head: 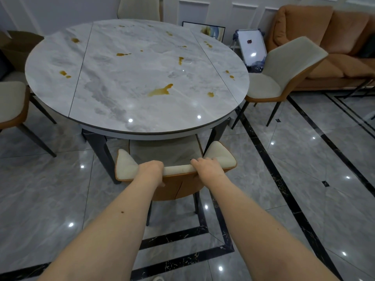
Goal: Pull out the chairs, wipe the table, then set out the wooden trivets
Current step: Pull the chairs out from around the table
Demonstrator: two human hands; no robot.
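Note:
A round grey marble table fills the middle of the view, with several brown-yellow stains such as the large one. The near chair, cream padded with an orange back, sits directly in front of me, its seat partly under the table's front edge. My left hand grips the top of its backrest left of centre, fingers curled over the front. My right hand grips the same backrest top right of centre. No cloth or wooden trivets are in view.
A second chair stands at the table's right, a third at the left, a fourth behind. An orange sofa lines the right wall. A small whiteboard and a picture frame lean at the back wall. A cardboard box sits far left.

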